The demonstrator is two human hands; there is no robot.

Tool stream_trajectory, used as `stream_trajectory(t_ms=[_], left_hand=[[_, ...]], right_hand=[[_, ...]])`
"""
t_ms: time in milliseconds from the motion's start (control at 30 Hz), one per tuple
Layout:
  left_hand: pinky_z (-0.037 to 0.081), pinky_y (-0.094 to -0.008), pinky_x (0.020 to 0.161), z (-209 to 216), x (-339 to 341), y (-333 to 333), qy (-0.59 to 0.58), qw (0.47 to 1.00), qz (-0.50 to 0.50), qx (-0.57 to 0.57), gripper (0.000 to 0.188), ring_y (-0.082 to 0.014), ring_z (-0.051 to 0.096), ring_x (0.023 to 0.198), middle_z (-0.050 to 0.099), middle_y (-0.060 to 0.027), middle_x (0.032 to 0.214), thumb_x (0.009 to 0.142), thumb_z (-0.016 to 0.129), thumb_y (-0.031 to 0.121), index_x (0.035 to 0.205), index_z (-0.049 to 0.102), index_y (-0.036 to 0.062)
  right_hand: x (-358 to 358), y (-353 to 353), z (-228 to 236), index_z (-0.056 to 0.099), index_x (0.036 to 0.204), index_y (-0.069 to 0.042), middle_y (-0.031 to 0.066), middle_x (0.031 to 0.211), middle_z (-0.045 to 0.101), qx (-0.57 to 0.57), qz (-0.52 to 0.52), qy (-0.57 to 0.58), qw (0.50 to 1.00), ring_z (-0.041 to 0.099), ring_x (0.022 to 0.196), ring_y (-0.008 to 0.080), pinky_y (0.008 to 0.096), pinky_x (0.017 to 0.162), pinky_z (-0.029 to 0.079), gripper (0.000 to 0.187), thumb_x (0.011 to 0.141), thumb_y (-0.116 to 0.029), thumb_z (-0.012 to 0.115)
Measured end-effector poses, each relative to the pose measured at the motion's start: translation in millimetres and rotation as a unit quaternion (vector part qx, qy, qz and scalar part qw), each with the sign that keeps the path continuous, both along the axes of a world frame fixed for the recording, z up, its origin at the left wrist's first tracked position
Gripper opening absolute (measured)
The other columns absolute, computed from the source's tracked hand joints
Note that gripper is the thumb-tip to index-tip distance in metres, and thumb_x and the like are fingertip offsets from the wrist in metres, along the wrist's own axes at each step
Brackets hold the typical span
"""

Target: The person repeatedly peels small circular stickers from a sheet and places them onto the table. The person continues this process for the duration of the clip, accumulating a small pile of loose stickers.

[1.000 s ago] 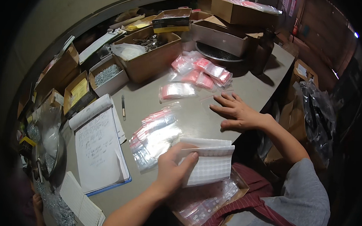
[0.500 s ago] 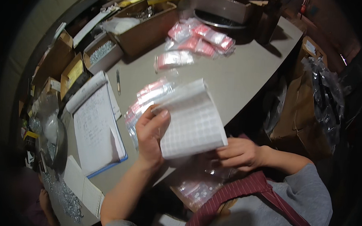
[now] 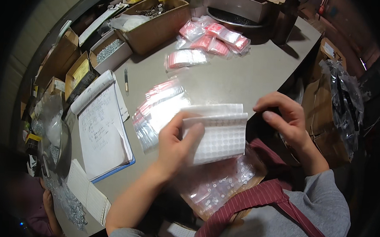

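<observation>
Sticker sheets (image 3: 218,134), white and dotted, sit pinched in the left hand (image 3: 176,145) above the table (image 3: 242,78) edge, tilted up for peeling; right hand (image 3: 283,118) fingers curl loosely beside them, holding nothing visible.

Open notebook (image 3: 102,133) left; pen (image 3: 126,79) beside; cardboard boxes (image 3: 158,26) behind.

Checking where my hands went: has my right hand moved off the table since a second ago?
Yes. The right hand has lifted off the grey table and come back toward the sticker sheets.
</observation>
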State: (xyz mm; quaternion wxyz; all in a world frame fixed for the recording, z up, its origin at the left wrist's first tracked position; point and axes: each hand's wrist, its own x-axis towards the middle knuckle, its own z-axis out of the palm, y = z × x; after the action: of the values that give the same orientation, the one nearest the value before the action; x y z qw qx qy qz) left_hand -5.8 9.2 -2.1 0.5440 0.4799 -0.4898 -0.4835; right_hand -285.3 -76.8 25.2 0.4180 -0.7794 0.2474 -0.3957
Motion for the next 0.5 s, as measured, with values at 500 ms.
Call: stream_trajectory(t_ms=[500], left_hand=[[0.054, -0.0279, 0.077, 9, -3, 2, -0.118, 0.99, -0.015, 0.075, 0.024, -0.0109, 0.066, 0.084, 0.075, -0.0067, 0.093, 0.094, 0.071, 0.015, 0.111, 0.069, -0.0018]], right_hand=[[33, 0, -10, 0.067, 0.107, -0.001, 0.0105, 0.094, 0.069, 0.06, -0.001, 0.12, 0.991, 0.068, 0.084, 0.014, 0.0291, 0.074, 0.053, 0.022, 0.089, -0.013, 0.07]])
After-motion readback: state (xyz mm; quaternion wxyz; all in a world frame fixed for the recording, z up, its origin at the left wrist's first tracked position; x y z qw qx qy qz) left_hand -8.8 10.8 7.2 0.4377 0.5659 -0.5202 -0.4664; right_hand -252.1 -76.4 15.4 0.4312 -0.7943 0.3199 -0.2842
